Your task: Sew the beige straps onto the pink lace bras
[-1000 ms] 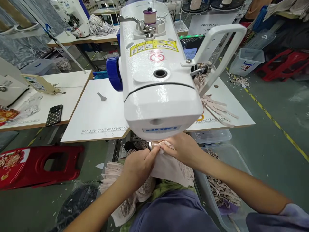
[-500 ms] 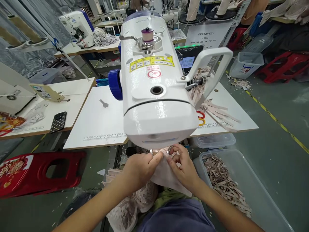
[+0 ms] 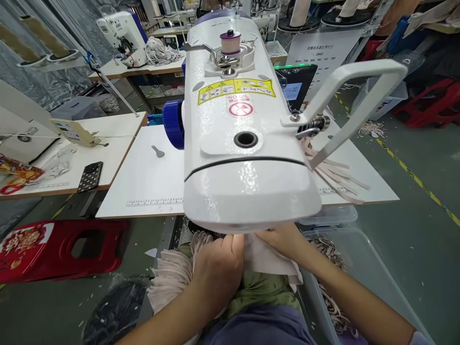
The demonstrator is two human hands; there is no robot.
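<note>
Two hands close together beneath the nose of the white sewing machine [image 3: 247, 196]. Left hand [image 3: 219, 266] curled at the near-left edge of pale pink fabric [image 3: 262, 256], thumb pressed to forefinger; tips hidden, so cannot tell whether pinching cloth. Right hand [image 3: 283, 238] at the fabric's upper edge, thumb against it, fingertips out of sight under the machine; cannot tell the grip there either. Fabric hanging at 5 o'clock from the nose, above green cloth [image 3: 264, 290] on the lap.

Compared with half a second ago: left hand rolled knuckles-up; right fingers, then plainly visible, now tucked under; nose lower in view, scissors handles to its right now covered. JUKI lettering, readable a second ago, now gone.

Readable on top: red NO OIL label [image 3: 240, 106] with crossed-out circle, below a yellow warning label [image 3: 236, 90]. At 1 o'clock, paper sign [image 3: 319, 48] with S2AS1 and sizes, among them 75C and 70D.

Outward from the hands: ruffled pink pieces [image 3: 170, 275] at 8 o'clock, clear bin [image 3: 386, 282] of strips at 4, white tabletop [image 3: 143, 177] with ruler markings at 10, more strips [image 3: 339, 177] at 2. Farther off: patterned phone [image 3: 90, 177] at 10, red stool [image 3: 100, 268] at 9, scrap-littered green floor [image 3: 409, 235] at 3
</note>
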